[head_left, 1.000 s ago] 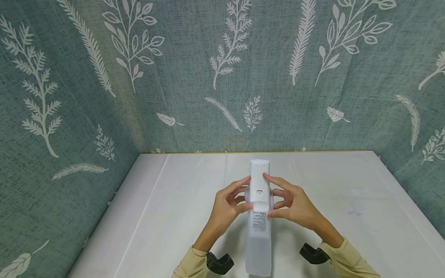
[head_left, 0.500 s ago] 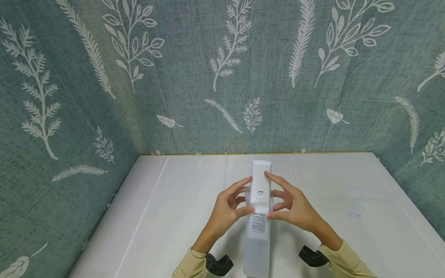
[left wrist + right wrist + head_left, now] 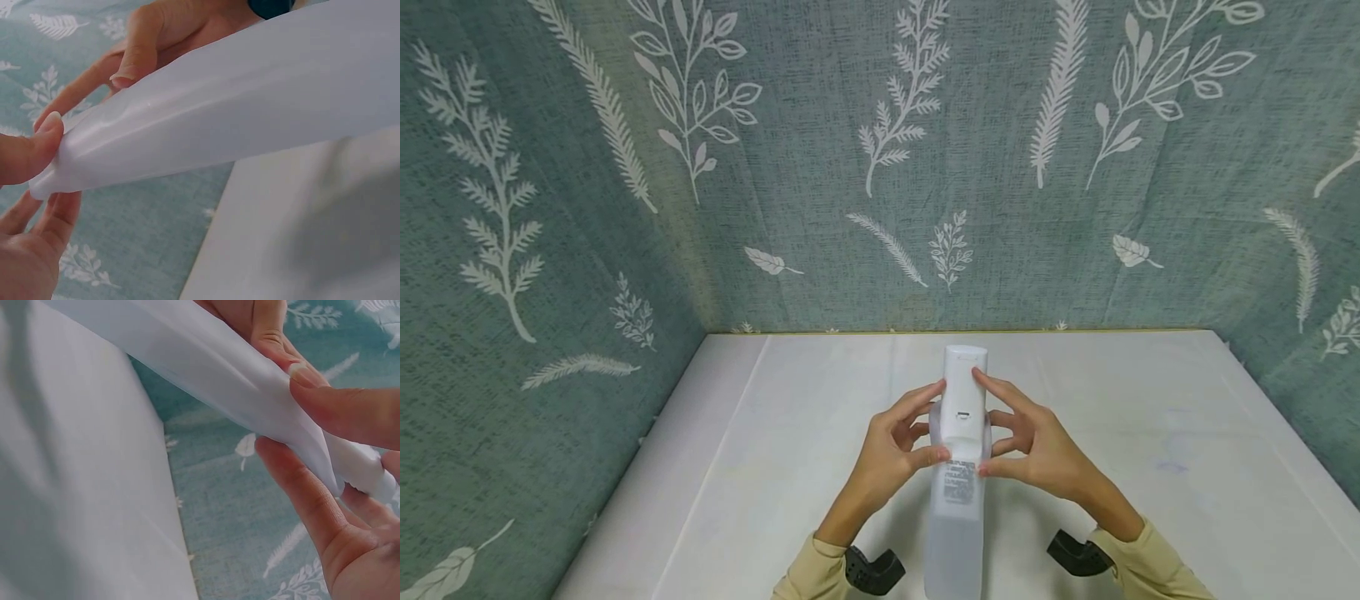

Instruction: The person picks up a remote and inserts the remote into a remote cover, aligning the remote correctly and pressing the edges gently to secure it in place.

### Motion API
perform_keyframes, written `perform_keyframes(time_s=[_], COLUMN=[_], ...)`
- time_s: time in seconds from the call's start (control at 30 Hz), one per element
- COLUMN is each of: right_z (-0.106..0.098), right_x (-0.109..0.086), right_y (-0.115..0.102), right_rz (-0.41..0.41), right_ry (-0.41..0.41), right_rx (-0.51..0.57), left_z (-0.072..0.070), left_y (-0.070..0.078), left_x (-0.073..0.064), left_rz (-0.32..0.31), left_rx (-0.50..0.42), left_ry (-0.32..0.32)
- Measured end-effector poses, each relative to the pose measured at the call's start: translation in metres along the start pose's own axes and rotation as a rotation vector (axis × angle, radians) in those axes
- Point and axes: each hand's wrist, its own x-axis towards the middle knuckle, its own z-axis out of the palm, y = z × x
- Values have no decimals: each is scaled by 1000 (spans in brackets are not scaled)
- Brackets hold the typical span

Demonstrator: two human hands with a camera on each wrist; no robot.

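Note:
A slim white device (image 3: 964, 379) with a small port sticks out of a long frosted plastic sleeve (image 3: 953, 542) that has printed text near its mouth. From the left side, my left hand (image 3: 887, 454) grips the sleeve's mouth and the device between thumb and fingers. Opposite it, my right hand (image 3: 1048, 450) pinches the same spot, its index fingertip on the device. In the left wrist view the sleeve (image 3: 219, 119) stretches toward the camera, tilted. The right wrist view shows the device's end (image 3: 359, 465) emerging past the sleeve's wrinkled edge.
A white table (image 3: 805, 417) lies beneath both hands. Behind and at the sides hangs a green leaf-patterned cloth (image 3: 820, 183). Black wrist cameras (image 3: 875, 572) sit at both cuffs.
The device and sleeve have shifted slightly, the sleeve's lower end now dropping past the frame's bottom edge. My right index fingertip sits a little higher on the device. Both hands keep their hold.

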Motion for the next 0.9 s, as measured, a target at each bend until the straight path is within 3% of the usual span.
perform_keyframes(time_s=[0.9], right_z=[-2], right_x=[-2], right_y=[1], right_rz=[-14], right_ry=[27], right_rx=[-26], left_z=[3], left_y=[-1], left_x=[0], left_rz=[-8], left_rx=[7], left_ry=[30])
